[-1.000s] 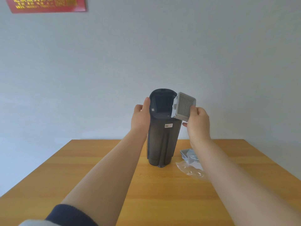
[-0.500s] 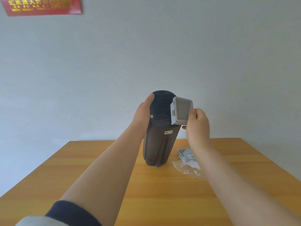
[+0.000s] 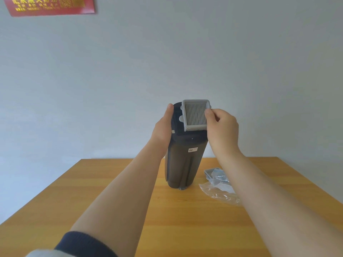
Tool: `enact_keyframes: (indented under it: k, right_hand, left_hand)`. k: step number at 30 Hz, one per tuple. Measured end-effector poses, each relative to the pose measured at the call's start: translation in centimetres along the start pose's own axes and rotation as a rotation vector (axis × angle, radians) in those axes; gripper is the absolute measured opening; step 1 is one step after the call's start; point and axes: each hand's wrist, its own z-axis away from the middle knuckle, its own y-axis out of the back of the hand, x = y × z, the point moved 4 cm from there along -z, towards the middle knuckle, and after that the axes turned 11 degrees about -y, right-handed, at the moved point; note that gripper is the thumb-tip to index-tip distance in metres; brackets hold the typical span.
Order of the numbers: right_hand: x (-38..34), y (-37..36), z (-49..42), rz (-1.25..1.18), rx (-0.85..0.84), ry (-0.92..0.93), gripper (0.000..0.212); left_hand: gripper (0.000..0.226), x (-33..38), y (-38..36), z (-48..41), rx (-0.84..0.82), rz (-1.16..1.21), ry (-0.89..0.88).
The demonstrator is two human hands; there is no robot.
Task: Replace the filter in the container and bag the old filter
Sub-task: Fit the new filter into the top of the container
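Note:
A tall dark grey container [image 3: 185, 164] stands on the wooden table [image 3: 167, 219], leaning toward me. My left hand [image 3: 162, 130] grips its upper left side. My right hand [image 3: 221, 130] pinches a square grey pleated filter [image 3: 195, 115] by its right edge and holds it flat in front of the container's top opening. The pleats face me. A second filter [image 3: 211, 172] lies in a clear plastic bag [image 3: 219, 193] on the table, right of the container and partly hidden by my right forearm.
A plain pale wall rises behind the table's far edge. A red sign with gold lettering [image 3: 50, 5] hangs at the upper left. Bare wood stretches to the left of the container and toward me.
My right hand has turned the filter from edge-on to facing me and shifted it left over the container's opening. The container has tipped slightly toward me.

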Motion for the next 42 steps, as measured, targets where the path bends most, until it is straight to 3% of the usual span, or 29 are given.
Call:
enact_keyframes:
  k: [4,18,42]
  right_hand:
    - [-0.4,-0.9,0.0,-0.006,-0.001,0.007,0.027]
    - [-1.1,-2.5,0.0,0.179,0.055,0.095,0.027]
    - [-0.4,-2.1,0.1,0.067,0.083,0.008,0.025]
  left_hand:
    - [0.059,-0.1,0.5,-0.4,0.007,0.002,-0.013]
    - [0.053,-0.3,1.2,-0.8,-0.002,0.008,-0.046]
    - [0.052,-0.3,0.3,-1.1,-0.064,-0.063,-0.073]
